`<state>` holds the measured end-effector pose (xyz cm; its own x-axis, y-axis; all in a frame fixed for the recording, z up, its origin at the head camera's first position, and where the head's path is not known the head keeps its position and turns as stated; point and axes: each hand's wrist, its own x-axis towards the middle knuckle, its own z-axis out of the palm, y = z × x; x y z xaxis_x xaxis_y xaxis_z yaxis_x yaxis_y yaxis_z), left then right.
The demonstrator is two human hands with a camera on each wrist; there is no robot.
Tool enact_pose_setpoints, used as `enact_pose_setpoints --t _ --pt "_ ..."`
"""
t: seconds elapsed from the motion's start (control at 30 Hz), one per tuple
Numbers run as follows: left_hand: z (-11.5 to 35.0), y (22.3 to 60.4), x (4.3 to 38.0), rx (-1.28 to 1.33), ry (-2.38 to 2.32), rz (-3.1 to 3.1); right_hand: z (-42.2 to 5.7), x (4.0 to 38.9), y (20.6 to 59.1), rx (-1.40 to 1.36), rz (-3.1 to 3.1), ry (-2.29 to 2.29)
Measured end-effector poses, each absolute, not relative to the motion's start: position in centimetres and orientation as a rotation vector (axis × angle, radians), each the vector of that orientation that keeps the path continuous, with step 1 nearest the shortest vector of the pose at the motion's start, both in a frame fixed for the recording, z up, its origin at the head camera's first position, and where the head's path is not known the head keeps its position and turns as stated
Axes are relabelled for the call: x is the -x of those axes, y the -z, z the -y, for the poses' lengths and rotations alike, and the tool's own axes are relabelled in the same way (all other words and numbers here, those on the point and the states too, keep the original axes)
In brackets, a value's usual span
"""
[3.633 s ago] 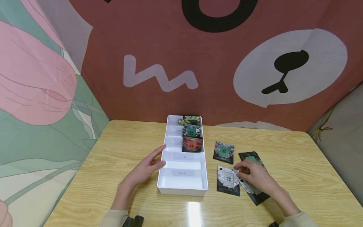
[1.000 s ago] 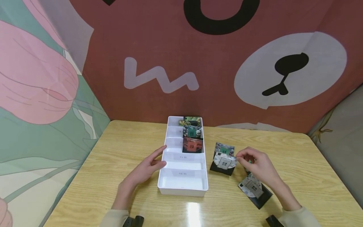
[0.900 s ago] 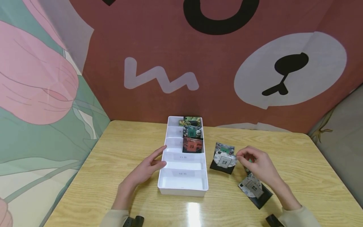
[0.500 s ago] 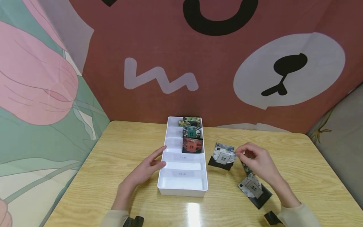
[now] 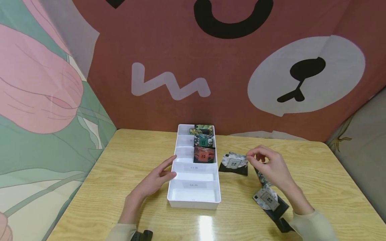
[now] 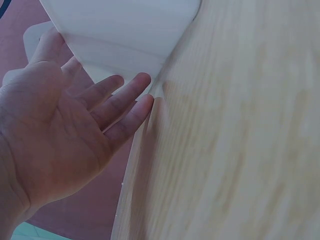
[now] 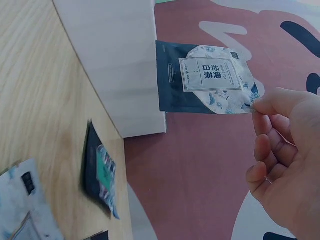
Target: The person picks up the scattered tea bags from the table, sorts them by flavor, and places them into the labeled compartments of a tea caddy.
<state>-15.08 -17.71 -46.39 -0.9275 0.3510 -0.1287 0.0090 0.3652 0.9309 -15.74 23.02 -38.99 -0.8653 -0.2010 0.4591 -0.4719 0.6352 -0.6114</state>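
Note:
Thumb and index finger of my right hand [image 5: 272, 167] pinch a tea sachet [image 7: 212, 75] at one corner. It has a white floral top, a pale label and a dark lower part, and hangs just right of the long white divided box [image 5: 193, 203]. A second sachet with a green label [image 7: 102, 170] lies on the table below and is mostly hidden in the head view. My left hand [image 5: 150, 180] rests against the box's left side, fingers loosely extended, as the left wrist view shows with the box wall [image 6: 125, 40].
The far three compartments hold sachets: green-gold [image 5: 202, 130], green-labelled [image 5: 204, 141] and red [image 5: 204, 154]. More sachets [image 5: 269, 199] overlap on the table [image 5: 135, 147] under my right forearm. A printed cloth [image 5: 163, 110] hangs behind the table's back edge.
My right hand has taken the white-topped sachet from the table and carried it up, away from me and left towards the box. The overlapping sachets shifted slightly. My left hand stayed put.

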Motion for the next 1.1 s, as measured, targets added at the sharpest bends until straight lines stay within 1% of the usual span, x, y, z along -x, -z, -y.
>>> enact_pose_setpoints --t 0.3,0.53,0.9,1.1 --pt "17.8 46.4 15.0 -0.308 -1.580 -2.333 -21.5 16.6 38.3 -0.650 2.424 -1.065" --pt "17.9 46.6 15.1 -0.317 -1.585 -2.336 -19.6 16.9 37.8 -0.669 2.433 -1.140" --pt "17.7 46.4 15.2 -0.334 -1.577 -2.337 -17.5 17.7 38.7 -0.719 2.359 -1.245" --pt "17.8 46.4 15.2 -0.324 -1.576 -2.338 -16.6 18.1 39.3 -0.698 2.371 -1.251"
